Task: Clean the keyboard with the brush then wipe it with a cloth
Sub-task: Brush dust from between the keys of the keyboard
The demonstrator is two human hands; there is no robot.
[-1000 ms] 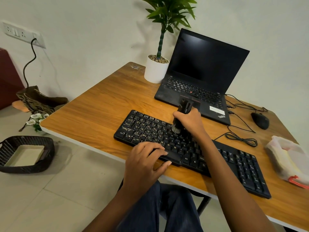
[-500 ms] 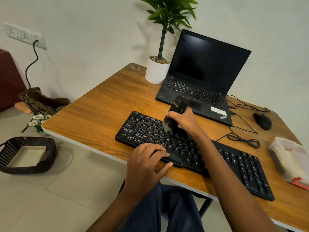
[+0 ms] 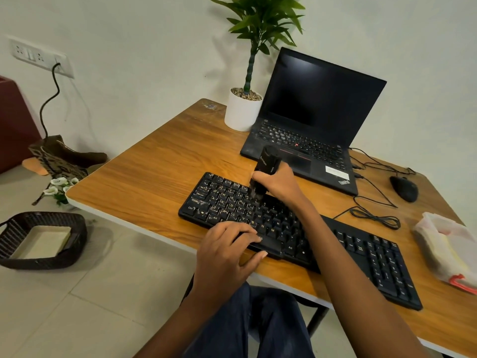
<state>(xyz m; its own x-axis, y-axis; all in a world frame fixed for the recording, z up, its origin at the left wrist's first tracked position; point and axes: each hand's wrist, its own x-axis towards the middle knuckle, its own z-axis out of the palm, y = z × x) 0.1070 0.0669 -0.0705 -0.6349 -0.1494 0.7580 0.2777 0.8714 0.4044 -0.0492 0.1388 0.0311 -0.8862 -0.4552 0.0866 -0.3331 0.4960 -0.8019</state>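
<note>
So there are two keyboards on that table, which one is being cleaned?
The separate black keyboard nearest the person, not the one built into the laptop. The right hand holds the brush with its bristles down on its upper keys.

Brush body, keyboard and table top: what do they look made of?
Brush: probably black matte plastic; smooth moulded casing with a printed logo.
Keyboard: likely black matte plastic; dull moulded keys, some dusty.
Table: wood-grain top with slight sheen and a white edge band, so probably laminate rather than solid wood.
</note>
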